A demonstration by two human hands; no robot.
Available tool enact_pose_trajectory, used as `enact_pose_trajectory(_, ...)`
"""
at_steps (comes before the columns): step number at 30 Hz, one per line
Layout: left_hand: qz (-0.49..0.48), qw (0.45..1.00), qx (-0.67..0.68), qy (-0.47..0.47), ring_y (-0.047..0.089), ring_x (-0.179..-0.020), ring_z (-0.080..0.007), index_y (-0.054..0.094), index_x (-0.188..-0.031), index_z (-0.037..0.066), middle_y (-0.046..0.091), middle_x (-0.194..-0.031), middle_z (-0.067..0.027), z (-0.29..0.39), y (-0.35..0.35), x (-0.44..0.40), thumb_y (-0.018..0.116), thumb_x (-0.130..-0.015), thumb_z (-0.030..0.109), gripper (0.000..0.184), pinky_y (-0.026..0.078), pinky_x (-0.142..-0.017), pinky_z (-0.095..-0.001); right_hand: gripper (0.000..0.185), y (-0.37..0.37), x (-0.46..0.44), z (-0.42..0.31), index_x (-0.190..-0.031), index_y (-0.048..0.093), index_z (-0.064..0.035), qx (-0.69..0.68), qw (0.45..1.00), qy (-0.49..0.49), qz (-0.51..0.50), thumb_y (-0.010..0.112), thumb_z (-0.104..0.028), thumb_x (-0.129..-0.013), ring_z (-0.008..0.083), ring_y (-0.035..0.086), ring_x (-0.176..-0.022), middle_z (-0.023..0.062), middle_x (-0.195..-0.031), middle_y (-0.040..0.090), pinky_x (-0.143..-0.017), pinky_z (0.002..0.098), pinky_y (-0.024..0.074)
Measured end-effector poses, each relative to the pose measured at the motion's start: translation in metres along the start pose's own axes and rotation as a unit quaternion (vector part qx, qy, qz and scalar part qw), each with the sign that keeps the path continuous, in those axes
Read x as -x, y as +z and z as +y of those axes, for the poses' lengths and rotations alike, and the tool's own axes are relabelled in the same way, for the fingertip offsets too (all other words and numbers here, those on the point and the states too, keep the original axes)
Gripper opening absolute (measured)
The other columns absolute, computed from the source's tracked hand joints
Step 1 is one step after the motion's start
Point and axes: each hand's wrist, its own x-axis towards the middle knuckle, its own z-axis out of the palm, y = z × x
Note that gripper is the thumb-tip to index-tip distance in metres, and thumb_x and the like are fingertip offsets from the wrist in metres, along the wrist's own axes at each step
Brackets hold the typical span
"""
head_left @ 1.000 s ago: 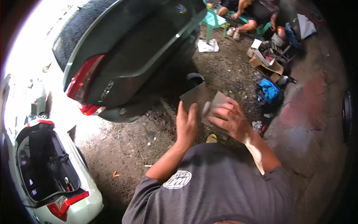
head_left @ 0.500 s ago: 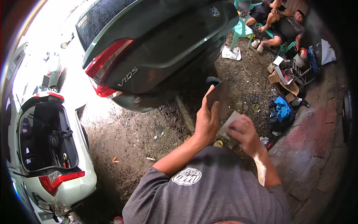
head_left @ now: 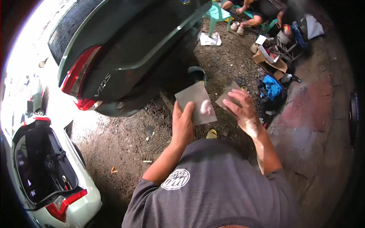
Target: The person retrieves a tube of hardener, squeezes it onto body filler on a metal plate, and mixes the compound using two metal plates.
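Observation:
My left hand (head_left: 182,125) grips a flat grey square plate (head_left: 191,93) by its lower left edge, thumb on top. A dab of pale pinkish paste (head_left: 205,108) sits on the plate's right part. My right hand (head_left: 246,114) holds a smaller thin grey putty spreader (head_left: 225,100), just right of the plate and apart from it. Its fingers are bent over the spreader. Beyond both hands stands a dark green car (head_left: 129,49), its rear and red tail light (head_left: 81,72) showing. The plate partly covers a dark bucket (head_left: 197,71).
A white car (head_left: 81,197) with its hatch open stands at left. At upper right are a green plastic chair (head_left: 218,14), a seated person (head_left: 262,9), a cardboard box (head_left: 266,62) and a blue-and-black bag (head_left: 272,89). A yellowish lid (head_left: 211,133) lies on the ground.
The plate has turned from nearly edge-on to face up, showing the paste. Both hands stay apart with their tools. The camera view has shifted, moving the car up and left.

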Motion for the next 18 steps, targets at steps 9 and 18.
enact_pose_trajectory(9, -0.018, 0.992, -0.085, 0.094, 0.063, -0.101, -0.0148, 0.047, -0.133, -0.002, 0.064, -0.118, -0.011, -0.002, 0.005, 0.002, 0.051, -0.106, 0.011, 0.03, 0.052, -0.089, -0.0289, 0.032, -0.013, -0.018, -0.02, -0.115, 0.07, -0.0234, 0.008, 0.996, -0.092, -0.02, 0.071, -0.015, -0.084, 0.019, 0.056, -0.121, -0.0023, -0.12, 0.06, -0.116, 0.0506, 0.0366)
enact_pose_trajectory(18, -0.062, 0.965, -0.23, 0.112, 0.058, -0.126, -0.0212, 0.041, -0.153, 0.007, 0.062, -0.135, -0.017, -0.012, 0.008, -0.001, 0.048, -0.105, 0.008, 0.048, 0.042, -0.109, -0.0337, 0.025, -0.004, -0.024, -0.025, -0.108, 0.071, -0.0169, -0.023, 0.995, -0.079, -0.051, 0.065, -0.013, -0.084, 0.02, 0.056, -0.119, -0.001, -0.115, 0.063, -0.116, 0.0507, 0.0341)
